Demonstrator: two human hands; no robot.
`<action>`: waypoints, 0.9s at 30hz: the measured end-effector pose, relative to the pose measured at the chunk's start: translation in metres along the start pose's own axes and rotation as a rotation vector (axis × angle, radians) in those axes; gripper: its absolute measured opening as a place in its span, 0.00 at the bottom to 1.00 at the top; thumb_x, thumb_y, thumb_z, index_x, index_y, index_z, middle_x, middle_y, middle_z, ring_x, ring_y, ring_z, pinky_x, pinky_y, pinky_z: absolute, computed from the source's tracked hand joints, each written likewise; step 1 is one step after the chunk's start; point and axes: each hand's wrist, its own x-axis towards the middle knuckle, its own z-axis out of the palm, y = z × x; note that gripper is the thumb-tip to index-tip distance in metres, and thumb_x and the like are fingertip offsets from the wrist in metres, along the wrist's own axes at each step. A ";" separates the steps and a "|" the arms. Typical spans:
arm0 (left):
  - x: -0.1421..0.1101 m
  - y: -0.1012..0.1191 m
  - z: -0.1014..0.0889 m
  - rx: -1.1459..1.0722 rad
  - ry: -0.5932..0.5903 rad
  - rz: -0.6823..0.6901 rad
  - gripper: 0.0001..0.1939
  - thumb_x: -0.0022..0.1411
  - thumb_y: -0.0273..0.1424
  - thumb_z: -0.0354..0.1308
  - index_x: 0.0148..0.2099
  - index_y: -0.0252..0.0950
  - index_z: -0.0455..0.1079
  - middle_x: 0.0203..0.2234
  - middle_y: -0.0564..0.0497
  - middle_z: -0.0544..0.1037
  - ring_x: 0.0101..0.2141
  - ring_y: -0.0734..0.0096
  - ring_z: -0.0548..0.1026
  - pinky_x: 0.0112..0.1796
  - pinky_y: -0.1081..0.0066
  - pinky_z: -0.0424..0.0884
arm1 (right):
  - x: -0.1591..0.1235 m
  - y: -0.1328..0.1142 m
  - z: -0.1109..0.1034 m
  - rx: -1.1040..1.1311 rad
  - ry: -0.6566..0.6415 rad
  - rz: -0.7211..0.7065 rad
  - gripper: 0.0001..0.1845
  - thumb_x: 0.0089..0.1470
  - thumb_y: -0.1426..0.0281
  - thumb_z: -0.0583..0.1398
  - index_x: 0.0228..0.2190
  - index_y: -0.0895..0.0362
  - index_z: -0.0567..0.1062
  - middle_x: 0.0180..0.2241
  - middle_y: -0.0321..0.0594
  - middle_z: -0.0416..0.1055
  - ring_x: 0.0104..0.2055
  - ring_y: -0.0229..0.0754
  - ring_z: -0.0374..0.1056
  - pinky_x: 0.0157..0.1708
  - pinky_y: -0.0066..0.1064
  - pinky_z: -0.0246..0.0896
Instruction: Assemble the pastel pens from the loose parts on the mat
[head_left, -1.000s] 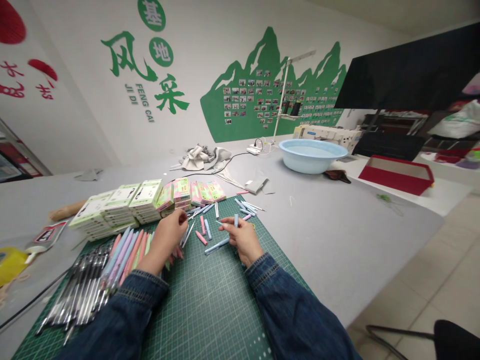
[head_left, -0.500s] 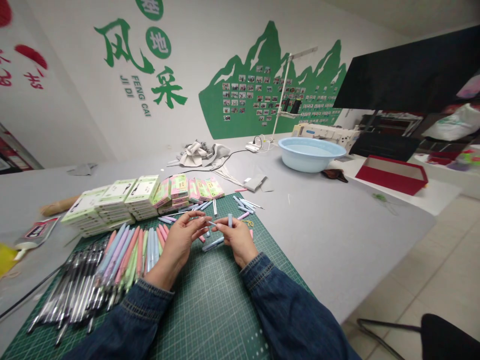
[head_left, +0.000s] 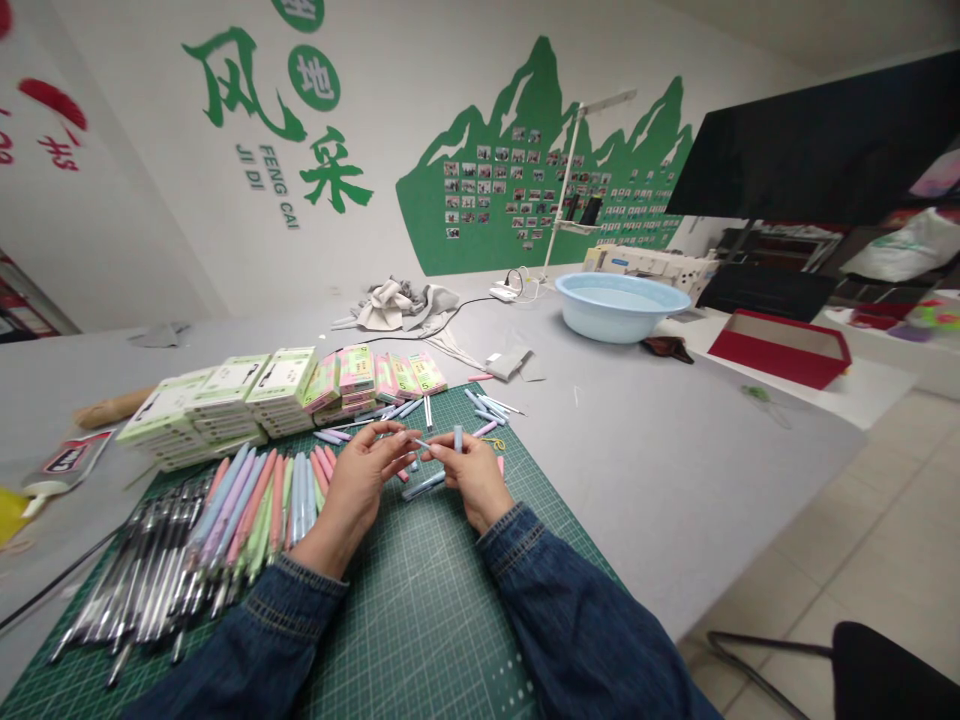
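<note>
My left hand [head_left: 367,480] pinches one end of a thin pale stick-like pen part [head_left: 423,443], which spans the gap to my other hand. My right hand [head_left: 474,475] has its thumb and finger at the opposite end. A light blue pen piece [head_left: 458,437] also stands up between the right fingers. Below the hands, another light blue pen piece [head_left: 424,487] lies on the green cutting mat [head_left: 431,600]. Several pastel pens [head_left: 259,500] lie in a row left of my left hand, beside a pile of clear, black-tipped pens [head_left: 135,570].
Stacked white-green boxes [head_left: 232,385] and pink-green boxes [head_left: 356,372] line the mat's far edge. Loose blue pen parts [head_left: 491,408] lie behind my right hand. Farther off are crumpled cloth [head_left: 394,305], a blue basin [head_left: 622,310] and a red box [head_left: 780,350].
The view has shifted very slightly. Both hands stay in nearly the same pose, with the same pen parts between the fingers.
</note>
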 end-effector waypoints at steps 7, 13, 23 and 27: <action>0.000 -0.002 -0.001 -0.047 0.005 -0.061 0.16 0.48 0.34 0.67 0.38 0.36 0.68 0.34 0.49 0.80 0.34 0.68 0.79 0.34 0.71 0.74 | 0.000 -0.001 0.001 0.006 0.016 0.001 0.12 0.39 0.66 0.65 0.28 0.60 0.76 0.22 0.38 0.74 0.17 0.29 0.45 0.16 0.25 0.34; -0.001 -0.004 -0.001 -0.034 -0.001 -0.057 0.16 0.49 0.35 0.66 0.39 0.36 0.68 0.34 0.48 0.79 0.35 0.66 0.79 0.34 0.70 0.73 | 0.000 0.000 0.000 -0.010 0.035 0.002 0.12 0.38 0.67 0.65 0.28 0.60 0.76 0.21 0.38 0.73 0.16 0.29 0.46 0.16 0.24 0.34; -0.009 -0.007 0.008 0.008 -0.044 -0.030 0.15 0.47 0.35 0.68 0.35 0.35 0.69 0.31 0.52 0.76 0.33 0.71 0.77 0.37 0.70 0.73 | -0.001 0.003 0.002 0.043 0.034 -0.023 0.14 0.37 0.67 0.68 0.25 0.57 0.69 0.16 0.28 0.65 0.15 0.27 0.45 0.15 0.23 0.35; -0.009 -0.009 0.005 -0.013 -0.074 -0.075 0.15 0.46 0.34 0.68 0.36 0.36 0.69 0.29 0.54 0.75 0.33 0.72 0.76 0.37 0.71 0.73 | -0.001 0.002 0.001 0.114 -0.028 0.023 0.15 0.37 0.66 0.68 0.26 0.58 0.69 0.18 0.31 0.69 0.15 0.27 0.44 0.15 0.23 0.33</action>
